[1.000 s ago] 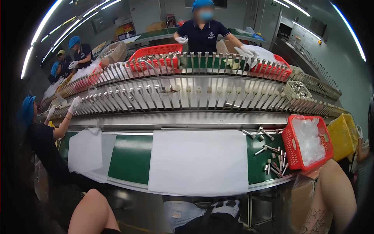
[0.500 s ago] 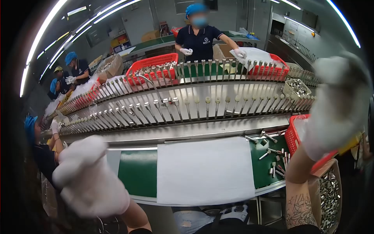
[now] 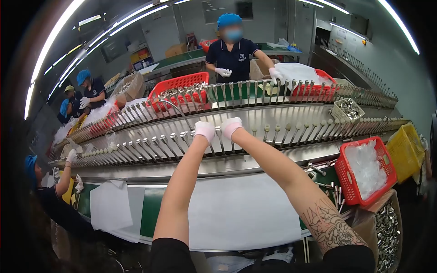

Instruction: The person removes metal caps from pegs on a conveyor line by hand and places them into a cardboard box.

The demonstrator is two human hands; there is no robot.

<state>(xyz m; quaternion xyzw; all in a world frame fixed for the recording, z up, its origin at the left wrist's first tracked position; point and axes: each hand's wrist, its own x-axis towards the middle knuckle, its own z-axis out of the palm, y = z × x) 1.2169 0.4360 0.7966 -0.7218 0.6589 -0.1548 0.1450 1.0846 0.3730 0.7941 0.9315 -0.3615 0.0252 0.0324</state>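
Both my hands wear white gloves and reach forward to the near row of upright metal rods (image 3: 173, 143) with silver and pale caps on top. My left hand (image 3: 205, 131) is curled at the top of a rod. Close to its right, my right hand (image 3: 231, 127) is curled at another rod top. A silver-capped rod (image 3: 218, 132) stands between the two hands. The fingers of both hands point away from me, and whatever they grip is hidden behind them.
A white sheet (image 3: 241, 211) lies on the green belt (image 3: 151, 209) before me. Loose metal parts (image 3: 337, 195) lie beside a red basket (image 3: 368, 170) of plastic bags. A box of metal pieces (image 3: 387, 232) stands below. A co-worker (image 3: 234, 57) stands across; another person (image 3: 50, 186) works at left.
Both hands have swung in from the sides, raised and blurred, to meet at the near rod row. The red basket and white sheet at left are uncovered.
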